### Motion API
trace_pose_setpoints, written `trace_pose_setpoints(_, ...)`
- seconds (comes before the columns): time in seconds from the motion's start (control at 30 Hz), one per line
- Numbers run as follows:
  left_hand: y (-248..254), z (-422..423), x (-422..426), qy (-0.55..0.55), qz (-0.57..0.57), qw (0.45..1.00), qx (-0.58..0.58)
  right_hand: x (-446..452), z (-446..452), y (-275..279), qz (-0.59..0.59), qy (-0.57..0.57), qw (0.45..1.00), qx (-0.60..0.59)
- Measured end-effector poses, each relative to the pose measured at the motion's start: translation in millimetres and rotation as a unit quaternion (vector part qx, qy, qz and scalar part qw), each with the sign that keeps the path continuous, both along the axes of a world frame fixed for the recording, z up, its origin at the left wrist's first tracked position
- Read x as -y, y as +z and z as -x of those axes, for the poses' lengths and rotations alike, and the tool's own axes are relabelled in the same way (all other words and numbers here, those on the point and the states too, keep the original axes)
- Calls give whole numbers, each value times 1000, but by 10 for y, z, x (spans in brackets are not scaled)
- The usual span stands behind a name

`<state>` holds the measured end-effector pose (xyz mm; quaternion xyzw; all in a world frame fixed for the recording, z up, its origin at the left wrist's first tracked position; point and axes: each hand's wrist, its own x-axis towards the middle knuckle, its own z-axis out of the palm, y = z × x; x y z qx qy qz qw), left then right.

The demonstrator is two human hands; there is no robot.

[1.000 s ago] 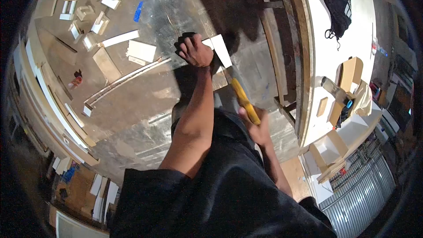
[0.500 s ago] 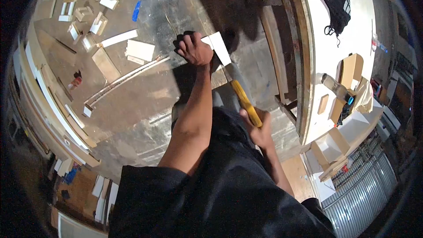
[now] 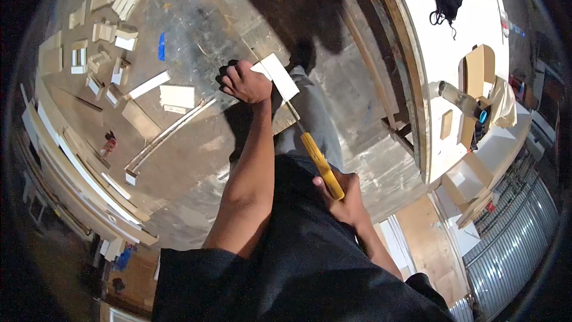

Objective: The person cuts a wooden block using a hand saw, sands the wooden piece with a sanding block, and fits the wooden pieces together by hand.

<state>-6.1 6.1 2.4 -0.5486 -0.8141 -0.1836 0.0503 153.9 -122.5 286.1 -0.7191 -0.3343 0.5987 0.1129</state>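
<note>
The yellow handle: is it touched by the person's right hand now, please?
Touching. The head view shows the right hand wrapped around the yellow handle near its lower end, with no gap between them.

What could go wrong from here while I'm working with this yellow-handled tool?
The left hand is close to the white piece, so a slip of the yellow-handled tool in the right hand might catch its fingers. Loose wooden pieces lie about the floor, so stepping that way could mean a trip.
</note>
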Motion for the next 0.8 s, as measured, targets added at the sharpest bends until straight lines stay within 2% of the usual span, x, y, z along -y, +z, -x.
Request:
trace_pose_setpoints(0.1, -1, -24, -9, -5, -16, 1000, -9, -75, -60, -130, -29, 0, 1000, -12)
trace_pose_setpoints(0.17, -24, 31, 71, -14, 8, 1000, -2, -165, -35, -290, 26, 81, 996, 29)
trace_pose_setpoints(0.33, -24, -49, -19, 5, 28, 1000, -1, -11, -88, 2, -94, -13, 995, -9)
trace_pose_setpoints(0.5, -52, 11, 73, -1, 30, 999, -9, -10, -63, -291, -75, 20, 997, -5)
trace_pose_setpoints(0.57, -93, 1, 22, 1, 10, 1000, -11, -107, -85, -305, -20, 62, 998, 9)
trace_pose_setpoints(0.6, -8, -43, 24, 27, 64, 997, 14, -25, -96, -256, -57, 60, 997, 5)
trace_pose_setpoints(0.7, 8, -83, 28, 32, 52, 998, 12, 88, -156, -9, -95, -9, 995, 4)
trace_pose_setpoints(0.8, -5, -92, -45, 21, 32, 999, 15, -27, -142, -241, -65, 27, 998, 9)
